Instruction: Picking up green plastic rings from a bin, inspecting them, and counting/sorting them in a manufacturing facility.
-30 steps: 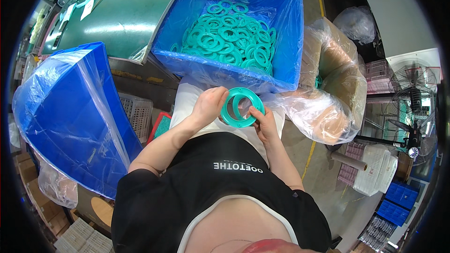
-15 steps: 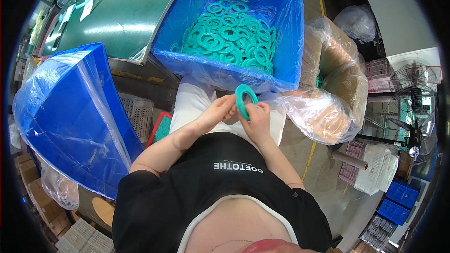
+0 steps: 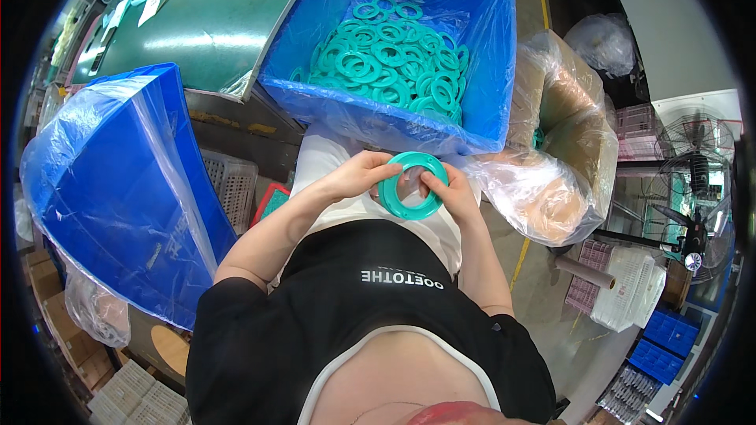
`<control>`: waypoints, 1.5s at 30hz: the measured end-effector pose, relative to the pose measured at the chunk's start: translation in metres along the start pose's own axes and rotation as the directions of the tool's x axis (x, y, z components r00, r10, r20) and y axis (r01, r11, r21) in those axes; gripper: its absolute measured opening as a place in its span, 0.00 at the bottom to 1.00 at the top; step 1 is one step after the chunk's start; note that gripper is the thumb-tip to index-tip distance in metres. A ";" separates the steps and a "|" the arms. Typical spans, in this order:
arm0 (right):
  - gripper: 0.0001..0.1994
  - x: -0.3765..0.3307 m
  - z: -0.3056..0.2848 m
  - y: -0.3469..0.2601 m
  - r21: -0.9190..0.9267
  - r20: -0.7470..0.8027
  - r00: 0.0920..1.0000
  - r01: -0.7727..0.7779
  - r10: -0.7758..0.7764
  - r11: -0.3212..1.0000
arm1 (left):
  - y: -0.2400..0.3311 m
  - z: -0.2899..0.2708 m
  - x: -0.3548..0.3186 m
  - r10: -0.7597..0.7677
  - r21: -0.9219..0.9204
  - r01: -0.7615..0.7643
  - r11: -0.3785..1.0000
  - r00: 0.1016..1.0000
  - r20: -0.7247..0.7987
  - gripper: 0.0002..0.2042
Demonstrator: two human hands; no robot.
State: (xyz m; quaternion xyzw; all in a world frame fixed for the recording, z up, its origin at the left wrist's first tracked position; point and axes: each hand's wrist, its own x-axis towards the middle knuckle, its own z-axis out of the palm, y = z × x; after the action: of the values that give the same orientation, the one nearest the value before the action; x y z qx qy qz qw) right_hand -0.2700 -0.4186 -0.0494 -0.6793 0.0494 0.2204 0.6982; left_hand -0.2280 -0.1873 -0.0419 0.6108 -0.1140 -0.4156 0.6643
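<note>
Head view: both hands grasp one teal ring between them, left hand on its left rim, right hand on its right. Ring faces upward, just short of the blue-lined bin of rings beyond.

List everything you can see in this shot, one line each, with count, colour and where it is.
Held ring: one, teal, in both hands above the lap.
Loose rings: many, teal, heaped in the lined bin.
Lined bin: one, blue, straight ahead.
Second bin: one, blue with a clear liner, at the left.
Table: one, green, upper left.
Wrapped carton: one, brown under clear plastic, at the right.
Fan: one, dark, far right.
Small crates: several, blue, lower right.
Left hand: grips the ring's left side.
Right hand: grips the ring's right side.
</note>
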 end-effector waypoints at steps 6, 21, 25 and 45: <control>0.14 0.007 0.013 0.017 0.226 -0.424 0.904 0.159 -0.050 0.961 | -0.025 0.009 0.008 0.165 -0.091 -0.227 0.970 0.881 -0.444 0.15; 0.18 0.006 0.020 0.035 0.004 -0.519 0.821 0.280 -0.238 0.960 | -0.015 0.027 0.005 0.072 -0.074 -0.092 0.993 0.969 -0.236 0.09; 0.17 0.011 0.027 0.038 -0.036 -0.530 0.804 0.297 -0.270 0.954 | -0.028 0.020 0.006 0.110 -0.074 -0.128 0.989 0.971 -0.211 0.09; 0.07 0.038 0.015 -0.033 0.010 -0.455 0.817 0.402 -0.354 0.915 | -0.165 -0.108 -0.136 -0.185 -0.252 -0.059 0.966 0.526 -0.830 0.10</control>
State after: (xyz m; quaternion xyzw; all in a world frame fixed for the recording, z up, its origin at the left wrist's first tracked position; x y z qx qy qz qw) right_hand -0.2265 -0.3944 -0.0314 -0.6696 0.0829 -0.0865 0.7330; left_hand -0.3104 -0.0006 -0.1675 0.6505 0.2983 -0.1011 0.6911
